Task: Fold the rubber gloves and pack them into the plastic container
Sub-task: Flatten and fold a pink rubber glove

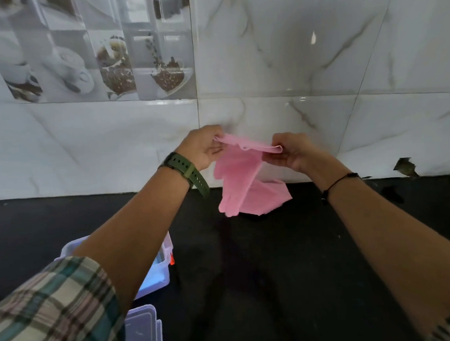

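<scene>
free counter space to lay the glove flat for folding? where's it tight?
Bare black counter lies between the two forearms, below the hanging pink glove held by left hand and right hand. More bare counter far left along the wall. Crowded at lower left: the container and lid sit under the left arm.

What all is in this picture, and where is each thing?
Gloves: apparently two, pink, held up by the cuff above the counter, fingers hanging.
Container: one, clear plastic, on the counter at lower left, partly hidden by the left arm.
Lid: one, clear, at the bottom edge, nearer than the container.
Counter: one, black.
Wall: marble-look tiles, coffee pictures at upper left.
Watch: one, green, left wrist.
Cord: one, black, right wrist.
Left hand: pinches the cuff.
Right hand: pinches the cuff's other end.
</scene>
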Demonstrator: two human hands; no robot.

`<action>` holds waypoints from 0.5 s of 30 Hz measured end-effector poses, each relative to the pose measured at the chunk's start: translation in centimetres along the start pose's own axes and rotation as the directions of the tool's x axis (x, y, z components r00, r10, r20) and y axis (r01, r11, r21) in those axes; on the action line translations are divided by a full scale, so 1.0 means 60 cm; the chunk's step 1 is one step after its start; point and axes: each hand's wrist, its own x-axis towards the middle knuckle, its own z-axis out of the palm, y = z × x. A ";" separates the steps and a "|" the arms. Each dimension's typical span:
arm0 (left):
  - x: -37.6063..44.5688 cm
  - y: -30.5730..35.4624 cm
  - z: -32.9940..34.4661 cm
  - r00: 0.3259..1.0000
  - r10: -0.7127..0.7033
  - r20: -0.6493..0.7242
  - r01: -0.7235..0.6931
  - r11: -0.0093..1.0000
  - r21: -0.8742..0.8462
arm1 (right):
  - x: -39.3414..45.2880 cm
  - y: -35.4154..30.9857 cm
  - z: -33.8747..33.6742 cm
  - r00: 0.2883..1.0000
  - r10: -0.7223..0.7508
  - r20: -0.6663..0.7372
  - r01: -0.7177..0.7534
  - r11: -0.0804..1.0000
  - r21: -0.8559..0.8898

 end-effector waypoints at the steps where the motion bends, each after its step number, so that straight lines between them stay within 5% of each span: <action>1: -0.009 0.015 0.003 0.999 0.042 0.006 -0.042 0.999 -0.006 | -0.009 -0.012 0.005 0.999 -0.032 0.001 0.032 0.998 0.044; 5: -0.060 0.033 0.008 0.987 0.161 0.014 -0.160 0.986 -0.039 | -0.048 -0.028 0.009 0.995 -0.101 -0.012 0.102 0.980 0.171; 9: -0.151 -0.062 -0.022 0.986 0.169 -0.002 -0.169 0.982 -0.089 | -0.120 0.031 -0.005 0.998 -0.069 -0.017 0.070 0.995 0.075; 12: -0.212 -0.190 -0.058 0.995 -0.093 -0.026 0.089 0.989 -0.116 | -0.198 0.154 -0.035 0.997 0.046 -0.062 -0.055 0.987 -0.154; 15: -0.256 -0.313 -0.084 0.890 -0.426 -0.162 0.435 0.900 0.021 | -0.267 0.280 -0.066 0.956 0.275 -0.100 -0.292 0.879 -0.378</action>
